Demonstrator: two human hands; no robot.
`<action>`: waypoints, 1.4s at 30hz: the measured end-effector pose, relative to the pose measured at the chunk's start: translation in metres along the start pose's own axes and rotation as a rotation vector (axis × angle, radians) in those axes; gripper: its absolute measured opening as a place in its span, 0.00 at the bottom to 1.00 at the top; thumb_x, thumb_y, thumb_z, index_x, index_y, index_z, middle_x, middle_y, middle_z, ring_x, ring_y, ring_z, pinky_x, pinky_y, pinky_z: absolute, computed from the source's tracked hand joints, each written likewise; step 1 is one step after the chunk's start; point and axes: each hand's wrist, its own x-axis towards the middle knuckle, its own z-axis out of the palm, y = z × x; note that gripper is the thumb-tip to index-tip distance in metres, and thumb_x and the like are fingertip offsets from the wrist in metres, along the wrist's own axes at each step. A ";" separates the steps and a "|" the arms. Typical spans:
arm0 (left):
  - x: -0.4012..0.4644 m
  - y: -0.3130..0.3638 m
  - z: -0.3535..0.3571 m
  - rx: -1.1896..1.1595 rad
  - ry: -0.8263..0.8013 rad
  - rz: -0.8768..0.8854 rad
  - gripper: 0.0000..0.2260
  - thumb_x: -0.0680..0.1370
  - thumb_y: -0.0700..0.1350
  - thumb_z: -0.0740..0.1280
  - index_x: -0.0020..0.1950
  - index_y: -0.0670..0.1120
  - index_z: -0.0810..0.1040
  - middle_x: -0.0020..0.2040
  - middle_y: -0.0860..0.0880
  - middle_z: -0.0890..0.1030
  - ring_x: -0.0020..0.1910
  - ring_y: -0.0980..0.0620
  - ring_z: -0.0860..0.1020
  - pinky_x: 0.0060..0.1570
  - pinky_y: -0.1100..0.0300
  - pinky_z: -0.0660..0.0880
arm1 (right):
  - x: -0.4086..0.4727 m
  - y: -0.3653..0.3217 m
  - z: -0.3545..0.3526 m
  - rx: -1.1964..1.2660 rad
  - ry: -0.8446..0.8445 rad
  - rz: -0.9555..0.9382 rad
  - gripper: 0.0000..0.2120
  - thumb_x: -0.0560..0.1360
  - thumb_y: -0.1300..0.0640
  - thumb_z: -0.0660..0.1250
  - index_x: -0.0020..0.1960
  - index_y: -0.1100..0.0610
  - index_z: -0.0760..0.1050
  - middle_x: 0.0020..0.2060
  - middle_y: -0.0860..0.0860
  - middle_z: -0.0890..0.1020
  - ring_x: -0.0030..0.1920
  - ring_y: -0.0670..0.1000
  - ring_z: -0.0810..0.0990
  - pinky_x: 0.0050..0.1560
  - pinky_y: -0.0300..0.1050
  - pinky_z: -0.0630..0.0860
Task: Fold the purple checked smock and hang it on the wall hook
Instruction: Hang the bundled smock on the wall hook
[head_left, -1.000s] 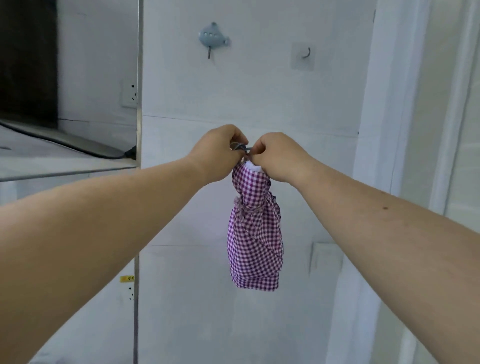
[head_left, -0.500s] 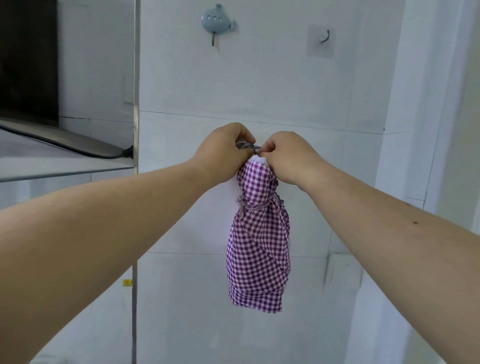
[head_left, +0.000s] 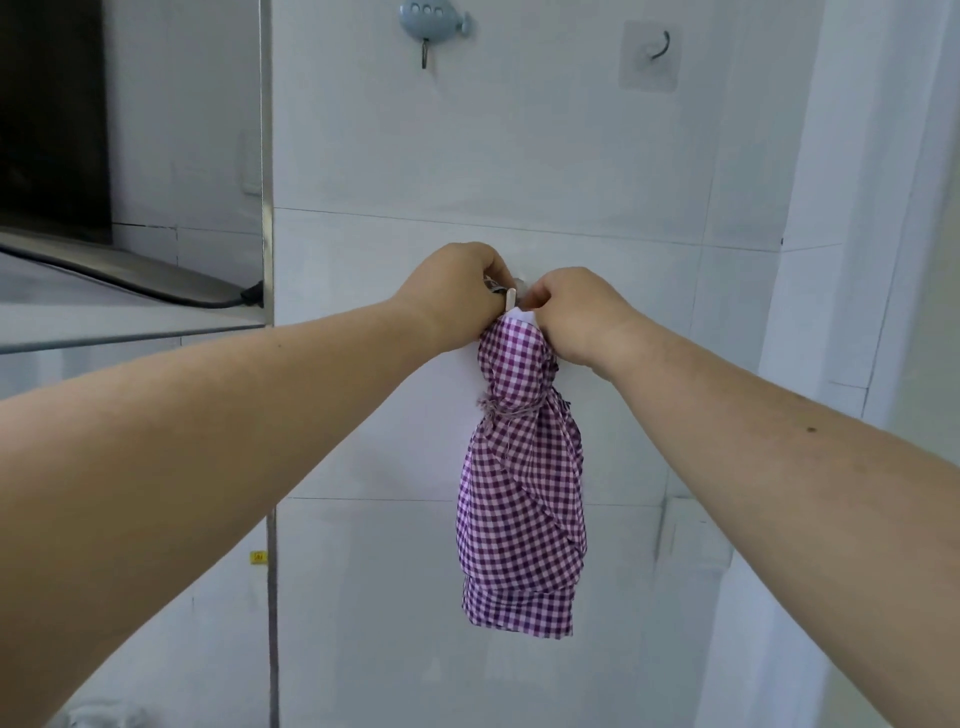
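Here the purple checked smock (head_left: 522, 499) hangs as a rolled, tied bundle against the white tiled wall (head_left: 519, 156), just right of frame centre, its top gathered between both hands. Left hand (head_left: 452, 296) at 11 o'clock of the bundle's top, fingers curled round a grey loop or strap there; right hand (head_left: 571, 312) at 1 o'clock, fingers curled and pinching the white-edged top of the cloth. A small pale hook (head_left: 511, 299) shows between the two hands; whether the loop is already seated on it cannot be told. Long axis runs straight 12 to 6 o'clock, tied neck up, open folded hem pointing down at 6. Judged handling: light, soft, limp cotton, no stiffness, not fragile, not slippery; it drapes under its own weight and the knotted waist keeps the folds together. Best hold is the top loop or the neck above the tie, since a grip lower down would loosen the folds. Two further hooks sit well above: a blue fish-shaped hook (head_left: 434, 23) at 12 o'clock, a clear adhesive hook (head_left: 652, 52) at 1 o'clock, both bare.
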 end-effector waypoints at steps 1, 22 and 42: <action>-0.001 -0.001 0.002 -0.019 0.013 -0.011 0.04 0.80 0.46 0.70 0.54 0.48 0.82 0.51 0.53 0.81 0.49 0.53 0.80 0.43 0.62 0.77 | -0.002 0.003 0.004 0.020 0.017 -0.004 0.06 0.82 0.56 0.70 0.55 0.54 0.86 0.51 0.52 0.87 0.51 0.54 0.85 0.52 0.48 0.83; -0.045 -0.003 0.003 -0.360 -0.139 -0.390 0.13 0.82 0.51 0.64 0.59 0.44 0.79 0.51 0.46 0.83 0.41 0.48 0.81 0.39 0.54 0.81 | -0.086 0.040 0.047 0.825 0.034 0.297 0.04 0.78 0.61 0.63 0.46 0.57 0.76 0.40 0.53 0.83 0.43 0.54 0.82 0.46 0.49 0.78; -0.032 -0.005 0.013 -0.181 -0.107 -0.141 0.11 0.85 0.52 0.65 0.64 0.50 0.81 0.55 0.48 0.82 0.49 0.44 0.83 0.48 0.44 0.85 | -0.065 0.052 0.076 0.744 0.027 0.179 0.08 0.85 0.51 0.65 0.54 0.48 0.83 0.51 0.50 0.88 0.53 0.53 0.87 0.62 0.56 0.83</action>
